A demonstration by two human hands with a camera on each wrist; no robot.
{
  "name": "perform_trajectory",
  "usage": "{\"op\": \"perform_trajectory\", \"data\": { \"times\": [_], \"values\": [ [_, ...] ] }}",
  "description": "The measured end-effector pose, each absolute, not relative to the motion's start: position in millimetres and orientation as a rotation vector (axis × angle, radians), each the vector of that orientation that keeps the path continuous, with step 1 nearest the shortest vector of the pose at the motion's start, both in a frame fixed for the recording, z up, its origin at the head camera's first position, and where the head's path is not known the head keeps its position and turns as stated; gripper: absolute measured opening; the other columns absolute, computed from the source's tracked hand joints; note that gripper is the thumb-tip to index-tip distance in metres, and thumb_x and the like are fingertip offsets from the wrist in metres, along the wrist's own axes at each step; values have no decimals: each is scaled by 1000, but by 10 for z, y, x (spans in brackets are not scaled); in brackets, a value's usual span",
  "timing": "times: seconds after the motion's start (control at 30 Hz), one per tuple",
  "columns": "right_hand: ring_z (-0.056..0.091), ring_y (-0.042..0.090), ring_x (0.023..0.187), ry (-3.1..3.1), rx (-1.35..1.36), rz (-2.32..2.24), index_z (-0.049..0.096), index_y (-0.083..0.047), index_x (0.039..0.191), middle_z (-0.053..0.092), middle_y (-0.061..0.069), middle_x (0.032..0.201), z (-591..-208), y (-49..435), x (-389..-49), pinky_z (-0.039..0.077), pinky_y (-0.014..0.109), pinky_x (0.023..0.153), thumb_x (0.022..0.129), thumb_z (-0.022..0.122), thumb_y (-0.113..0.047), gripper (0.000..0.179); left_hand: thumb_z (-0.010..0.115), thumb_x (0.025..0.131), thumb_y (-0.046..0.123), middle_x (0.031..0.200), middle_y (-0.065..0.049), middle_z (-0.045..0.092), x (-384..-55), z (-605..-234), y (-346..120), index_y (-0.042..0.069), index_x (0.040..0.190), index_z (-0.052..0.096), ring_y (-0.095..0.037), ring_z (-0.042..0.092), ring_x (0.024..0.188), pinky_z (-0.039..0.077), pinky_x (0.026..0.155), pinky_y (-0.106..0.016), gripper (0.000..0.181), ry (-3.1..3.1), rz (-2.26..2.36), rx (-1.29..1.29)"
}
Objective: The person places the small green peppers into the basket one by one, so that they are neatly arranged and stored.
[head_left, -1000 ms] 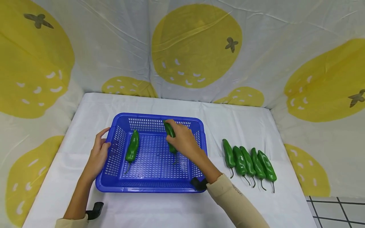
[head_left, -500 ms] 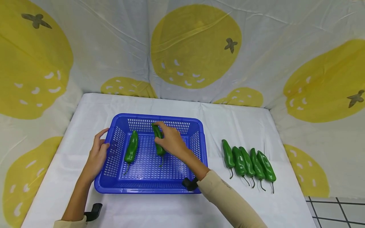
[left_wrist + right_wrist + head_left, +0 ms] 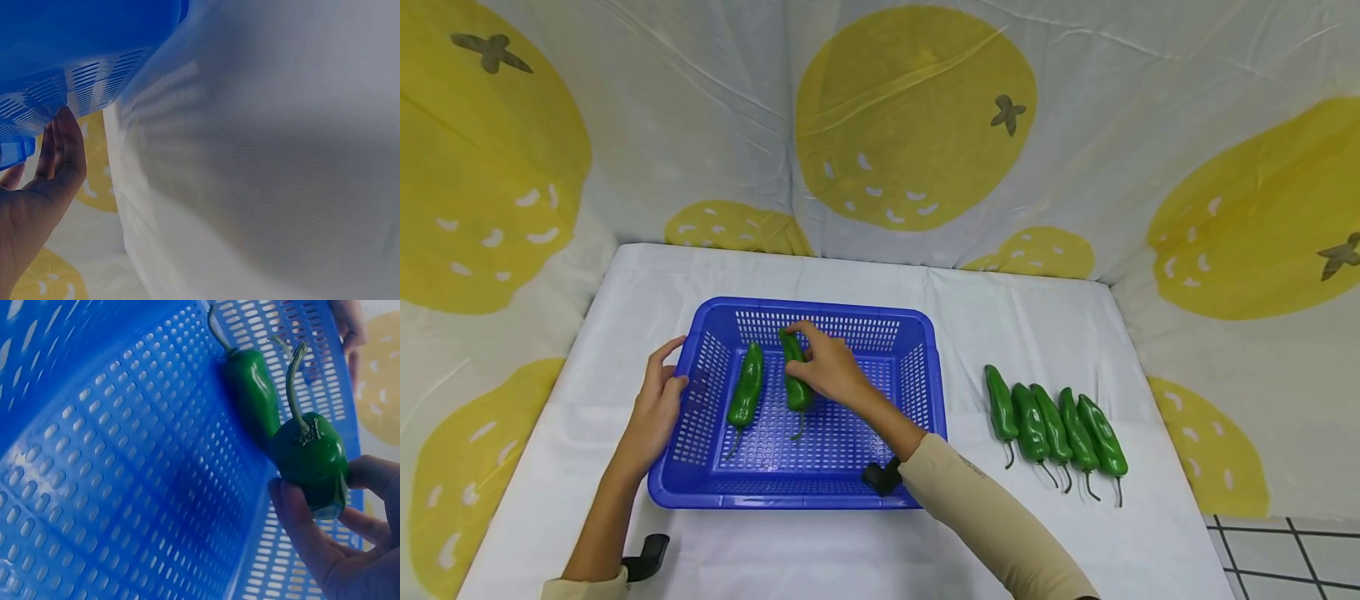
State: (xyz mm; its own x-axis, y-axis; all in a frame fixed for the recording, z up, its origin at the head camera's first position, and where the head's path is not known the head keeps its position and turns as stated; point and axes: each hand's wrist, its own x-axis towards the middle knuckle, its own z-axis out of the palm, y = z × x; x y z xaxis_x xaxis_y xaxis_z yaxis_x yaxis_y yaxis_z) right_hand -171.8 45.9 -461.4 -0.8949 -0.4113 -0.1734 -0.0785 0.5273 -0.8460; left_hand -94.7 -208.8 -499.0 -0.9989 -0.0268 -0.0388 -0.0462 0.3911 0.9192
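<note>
My right hand [image 3: 831,367] pinches a glossy green chili pepper [image 3: 797,393] between thumb and fingers, over the inside of a blue perforated plastic basket [image 3: 790,501]. In the right wrist view the held pepper [image 3: 310,456] points its curved stem upward. Left of it, a second green pepper [image 3: 747,387] lies on the basket floor, stem toward the near side. My left hand [image 3: 655,408] is at the basket's left side, fingertips at the rim. In the left wrist view its fingers [image 3: 72,137] reach against the outer slotted wall.
Several green peppers [image 3: 1055,427] lie side by side on the white tablecloth [image 3: 970,533] right of the basket. Behind and at both sides hangs a pale cloth [image 3: 722,125] with yellow fruit prints. Tiled floor [image 3: 1270,558] shows at lower right.
My right hand has carried its pepper leftward inside the basket, closer to the one lying there. The left hand stays at the basket's left side, and the peppers on the cloth have not moved.
</note>
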Motion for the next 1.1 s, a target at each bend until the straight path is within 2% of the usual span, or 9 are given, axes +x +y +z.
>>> {"op": "perform_trajectory", "data": {
  "times": [0.17, 0.53, 0.83, 1.1],
  "values": [
    [67, 18, 57, 2343, -351, -1335, 49, -12, 141, 70, 17, 93, -4671, 393, -1752, 57, 42, 53, 90, 67, -6, 55, 25, 105, 17, 127, -27, 50, -952, -5000, -2084, 25, 159, 14, -41, 57, 103, 49, 74, -41, 56, 2595, 1727, -71],
    [67, 20, 60, 2279, -239, -1292, 48, -16, 141, 65, 19, 102, -4815, 231, -1798, 57, 39, 54, 90, 68, -6, 56, 25, 105, 17, 127, -27, 50, -948, -5000, -2081, 25, 159, 15, -41, 58, 103, 49, 74, -41, 56, 2593, 1730, -74],
    [68, 24, 61, 2245, -168, -1293, 36, -14, 146, 63, 25, 105, -4885, 93, -1781, 57, 39, 54, 89, 68, -2, 67, 25, 105, 17, 126, -27, 51, -948, -4996, -2080, 25, 159, 15, -41, 58, 103, 49, 74, -41, 55, 2612, 1724, -73],
    [66, 25, 60, 2259, -113, -1306, 34, -10, 142, 58, 24, 104, -4917, -20, -1749, 56, 38, 51, 87, 70, 0, 67, 25, 105, 17, 126, -26, 51, -948, -4993, -2085, 25, 159, 15, -40, 58, 102, 50, 72, -35, 55, 2607, 1722, -69]
  ]
}}
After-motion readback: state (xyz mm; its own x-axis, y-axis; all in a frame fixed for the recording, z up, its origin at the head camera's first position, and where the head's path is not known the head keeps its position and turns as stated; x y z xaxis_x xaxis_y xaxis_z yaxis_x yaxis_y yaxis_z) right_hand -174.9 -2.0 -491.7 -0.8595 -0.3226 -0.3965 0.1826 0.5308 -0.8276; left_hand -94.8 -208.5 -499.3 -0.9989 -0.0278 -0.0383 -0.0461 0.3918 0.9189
